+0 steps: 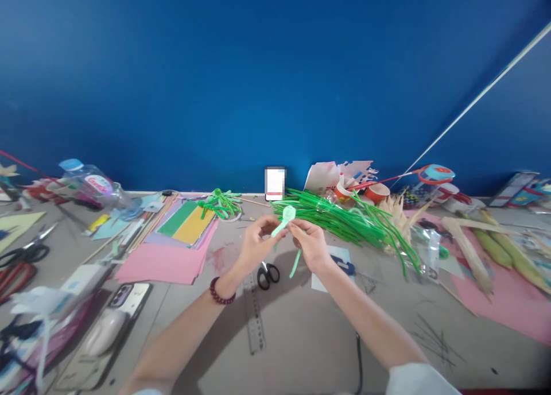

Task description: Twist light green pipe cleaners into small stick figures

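My left hand (255, 241) and my right hand (310, 244) meet above the table's middle, both pinching a pale green pipe cleaner (284, 221). Its top end is coiled into a small round loop above my fingers, and its tail hangs down below my right hand. A dark red bead bracelet (221, 293) circles my left wrist. Small black-handled scissors (268, 274) lie on the table just under my hands. A clear ruler (253, 314) lies between my forearms.
A bundle of green pipe cleaners (344, 217) lies behind my right hand. Pink paper (166, 263) and coloured sheets (187, 223) lie at left, a phone (124, 297) nearer. Corn husks (495, 246) and cups (376, 192) are at right; a plastic bottle (92, 185) far left.
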`<state>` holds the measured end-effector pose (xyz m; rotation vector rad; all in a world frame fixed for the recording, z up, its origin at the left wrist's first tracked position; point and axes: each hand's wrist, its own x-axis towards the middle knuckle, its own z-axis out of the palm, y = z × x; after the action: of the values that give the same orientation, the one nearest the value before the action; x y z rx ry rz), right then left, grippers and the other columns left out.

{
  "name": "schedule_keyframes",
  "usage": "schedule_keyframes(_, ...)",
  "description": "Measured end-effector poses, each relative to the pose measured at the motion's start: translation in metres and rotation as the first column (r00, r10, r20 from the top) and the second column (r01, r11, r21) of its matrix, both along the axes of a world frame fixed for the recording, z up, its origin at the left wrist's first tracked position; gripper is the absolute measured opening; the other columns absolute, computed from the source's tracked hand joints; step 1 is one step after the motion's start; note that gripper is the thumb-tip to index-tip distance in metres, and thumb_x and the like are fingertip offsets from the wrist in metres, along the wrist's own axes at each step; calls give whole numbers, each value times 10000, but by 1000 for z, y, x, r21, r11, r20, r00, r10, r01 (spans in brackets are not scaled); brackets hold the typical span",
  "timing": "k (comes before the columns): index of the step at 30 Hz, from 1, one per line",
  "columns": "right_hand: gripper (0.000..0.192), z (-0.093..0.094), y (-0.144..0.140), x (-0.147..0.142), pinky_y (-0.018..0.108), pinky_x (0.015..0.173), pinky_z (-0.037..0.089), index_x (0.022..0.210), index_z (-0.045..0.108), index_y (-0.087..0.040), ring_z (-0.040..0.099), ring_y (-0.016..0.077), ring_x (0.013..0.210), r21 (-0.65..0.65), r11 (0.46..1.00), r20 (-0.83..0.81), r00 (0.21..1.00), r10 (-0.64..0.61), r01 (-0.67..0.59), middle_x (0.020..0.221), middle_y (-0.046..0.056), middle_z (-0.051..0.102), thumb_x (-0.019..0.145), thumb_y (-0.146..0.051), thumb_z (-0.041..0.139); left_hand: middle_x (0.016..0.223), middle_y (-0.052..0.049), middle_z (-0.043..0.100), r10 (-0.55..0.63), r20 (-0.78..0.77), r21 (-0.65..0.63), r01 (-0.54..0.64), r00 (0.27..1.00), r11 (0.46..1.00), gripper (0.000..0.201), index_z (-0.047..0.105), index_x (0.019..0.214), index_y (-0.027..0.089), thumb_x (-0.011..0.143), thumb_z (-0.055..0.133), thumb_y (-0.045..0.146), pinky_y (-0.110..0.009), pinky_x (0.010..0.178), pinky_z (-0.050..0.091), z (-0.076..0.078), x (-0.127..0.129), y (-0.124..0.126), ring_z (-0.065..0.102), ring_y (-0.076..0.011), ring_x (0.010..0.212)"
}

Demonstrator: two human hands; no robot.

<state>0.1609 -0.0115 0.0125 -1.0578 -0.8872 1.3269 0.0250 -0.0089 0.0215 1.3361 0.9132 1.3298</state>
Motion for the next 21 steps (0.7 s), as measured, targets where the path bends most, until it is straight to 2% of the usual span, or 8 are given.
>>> schedule_keyframes(2, 321, -1, -3, -1, 224, 405, 194, 768, 719, -153, 295, 54, 429, 27, 998, 66, 996, -56, 55, 512, -21, 502, 602, -427, 742, 744, -37, 654, 69, -105, 76, -62, 992, 995, 148, 685, 786, 175, 719, 708, 306, -241, 669, 450, 2, 1, -6, 593, -154, 703)
schedule_keyframes(4, 305, -2, -6, -3, 229, 417, 255, 771, 725, -160, 377, 82, 472, 57, 994, 125, 988, -95, 89, 569, 9, 559, 624, -428, 724, 728, -42, 657, 101, -132, 106, -88, 986, 990, 135, 713, 807, 186, 753, 672, 302, -251, 691, 443, 2, 2, -11, 588, -162, 701)
schedule_keyframes(8, 235, -4, -15, -12, 264, 538, 407, 736, 717, -178, 528, 149, 622, 138, 979, 145, 975, -171, 152, 683, 39, 639, 660, -400, 698, 720, -46, 655, 77, -41, 20, -77, 996, 997, 182, 721, 835, 175, 736, 687, 324, -257, 656, 450, -3, 3, -14, 582, -158, 661)
schedule_keyframes(11, 198, -6, -22, -19, 287, 624, 443, 738, 717, -189, 555, 164, 683, 183, 964, 114, 970, -215, 192, 734, 39, 662, 688, -376, 680, 686, -30, 639, -7, 92, -80, 15, 996, 997, 238, 692, 781, 162, 695, 717, 383, -255, 592, 459, -5, 2, -10, 566, -135, 592)
schedule_keyframes(13, 202, -6, -26, -22, 282, 605, 432, 744, 718, -188, 539, 155, 661, 174, 967, 104, 973, -206, 186, 722, 36, 652, 703, -380, 672, 632, -11, 616, -64, 175, -124, 86, 983, 989, 278, 671, 729, 159, 647, 749, 412, -248, 548, 447, -5, 1, -7, 543, -118, 533)
schedule_keyframes(18, 274, -3, -27, -23, 257, 495, 359, 803, 714, -186, 435, 110, 521, 97, 987, -25, 992, -122, 124, 611, 4, 578, 668, -424, 697, 548, 1, 556, -225, 247, -193, 276, 942, 942, 279, 643, 654, 148, 647, 752, 405, -240, 543, 399, 4, -3, -4, 498, -105, 508)
schedule_keyframes(21, 294, 0, -20, -19, 252, 495, 357, 785, 717, -188, 441, 110, 522, 123, 992, -49, 998, -27, 33, 573, -6, 549, 641, -444, 718, 525, -2, 518, -316, 281, -217, 381, 906, 899, 314, 601, 573, 147, 670, 726, 418, -249, 587, 394, 10, -6, -5, 472, -106, 530)
